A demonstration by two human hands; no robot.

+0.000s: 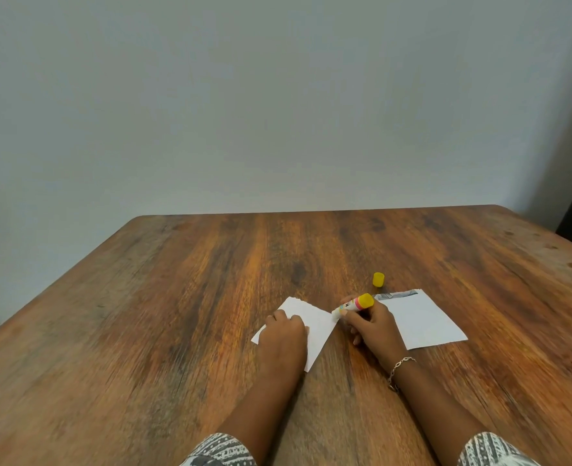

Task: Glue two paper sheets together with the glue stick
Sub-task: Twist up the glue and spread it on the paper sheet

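Now, we log right grip [372,326] pinching glue stick [353,305], long axis slanting down-left, tip at right corner of left sheet [316,322]. Left grip [282,334], nearer, presses that sheet onto desk [177,297], fingers lightly bent. Second sheet [427,319] lies just right; cap [378,279] beyond.

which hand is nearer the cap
Right. The right hand, holding the glue stick, is just in front of the cap; the left hand presses a sheet farther left.

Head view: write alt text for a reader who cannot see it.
A right hand holds a glue stick to a white sheet that the left hand presses flat. A second sheet and a yellow cap lie on the wooden table.
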